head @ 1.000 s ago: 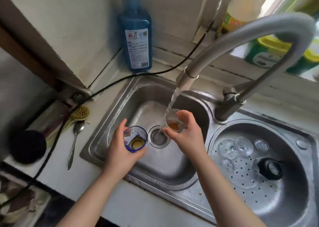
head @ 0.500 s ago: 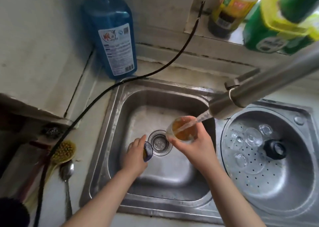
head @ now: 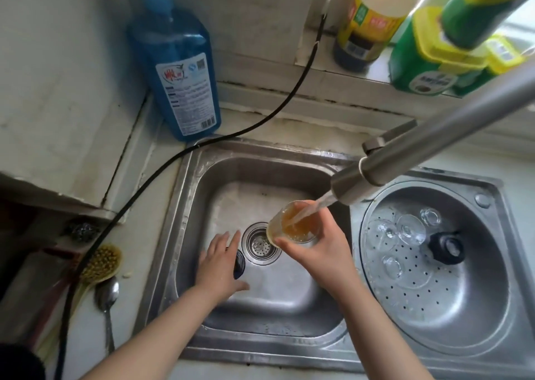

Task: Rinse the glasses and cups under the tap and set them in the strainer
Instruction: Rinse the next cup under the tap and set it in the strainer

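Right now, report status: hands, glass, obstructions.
Right hand grips glass of amber liquid under running tap. Left hand open over blue cup in sink. Nothing in the way.

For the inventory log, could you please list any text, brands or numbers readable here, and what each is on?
Nothing can be read for certain.
Blue bottle: white label with a red logo, a QR code and a barcode; the print is too blurred.
Yellow-label bottle: characters too blurred.
Green containers: round label unreadable.
Glass, sink, tap: no text visible.
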Motion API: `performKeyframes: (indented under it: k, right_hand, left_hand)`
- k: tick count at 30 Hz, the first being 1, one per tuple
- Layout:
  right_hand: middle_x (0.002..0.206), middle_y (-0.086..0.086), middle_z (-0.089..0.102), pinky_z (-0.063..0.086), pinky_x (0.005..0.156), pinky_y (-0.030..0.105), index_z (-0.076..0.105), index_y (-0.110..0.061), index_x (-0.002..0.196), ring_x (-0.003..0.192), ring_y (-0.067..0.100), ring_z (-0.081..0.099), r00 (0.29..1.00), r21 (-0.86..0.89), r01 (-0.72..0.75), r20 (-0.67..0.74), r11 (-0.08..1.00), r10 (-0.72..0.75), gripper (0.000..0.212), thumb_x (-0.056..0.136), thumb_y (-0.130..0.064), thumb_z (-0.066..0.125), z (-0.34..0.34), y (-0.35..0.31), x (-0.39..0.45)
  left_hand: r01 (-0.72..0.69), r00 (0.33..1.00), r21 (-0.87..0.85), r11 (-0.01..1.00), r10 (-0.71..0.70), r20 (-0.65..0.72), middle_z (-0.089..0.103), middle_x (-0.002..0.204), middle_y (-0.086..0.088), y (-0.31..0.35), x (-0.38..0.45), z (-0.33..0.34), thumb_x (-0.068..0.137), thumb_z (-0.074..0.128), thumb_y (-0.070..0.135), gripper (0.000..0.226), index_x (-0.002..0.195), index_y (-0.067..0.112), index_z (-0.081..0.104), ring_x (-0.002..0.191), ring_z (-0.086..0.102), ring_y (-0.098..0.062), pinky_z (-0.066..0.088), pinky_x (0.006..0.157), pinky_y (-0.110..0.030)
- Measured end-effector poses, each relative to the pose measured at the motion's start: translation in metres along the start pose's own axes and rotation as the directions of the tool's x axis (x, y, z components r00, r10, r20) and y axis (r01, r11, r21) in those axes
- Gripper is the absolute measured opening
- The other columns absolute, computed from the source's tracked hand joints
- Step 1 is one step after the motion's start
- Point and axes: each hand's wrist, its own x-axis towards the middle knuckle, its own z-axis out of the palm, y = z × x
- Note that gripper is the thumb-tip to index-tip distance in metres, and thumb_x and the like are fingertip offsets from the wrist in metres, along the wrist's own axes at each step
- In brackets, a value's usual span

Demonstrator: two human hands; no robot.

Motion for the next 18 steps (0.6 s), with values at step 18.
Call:
performKeyframes:
  k: [18]
  right_hand:
    - [0.116, -0.012, 0.063, 0.05, 0.091, 0.024, 0.057, -0.027, 0.12, 0.109, 0.003, 0.059, 0.992, -0.025, 0.019, 0.126, 1.0, -0.016, 0.063, 0.069, -0.062, 0.068, -0.04, -0.006, -0.013]
  left_hand:
    - [-0.15, 0.95, -0.112, 0.982, 0.112, -0.292, 0.05, 0.132, 0.014, 0.08, -0.08, -0.083, 0.07, 0.074, 0.051, 0.09, 0.144, 0.044, 0.022, 0.113, 0.055, -0.012, 0.04, 0.08, -0.023]
